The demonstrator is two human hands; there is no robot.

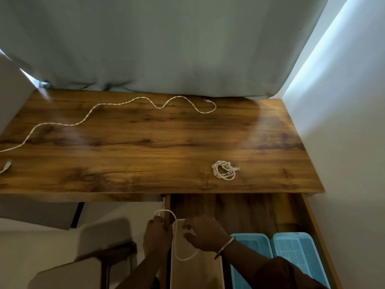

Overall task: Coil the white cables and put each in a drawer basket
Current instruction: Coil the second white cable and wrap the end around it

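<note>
Both hands grip one white cable over the open drawer [235,207]. Left of the drawer's side wall, the left hand [156,233] curls around the cable's upper loop [164,211]. Just right of it, above the drawer's white basket [195,272], the right hand [205,233] pinches the same cable, whose lower loop [183,258] hangs over that basket. A metal bangle [225,248] circles the right wrist. Further right in the drawer sit two blue mesh baskets [252,245] side by side. Above the drawer, on the wooden desk [145,147], a long uncoiled white cable [100,105] snakes along the far left, and a coiled white cable [225,170] lies near the front right edge.
</note>
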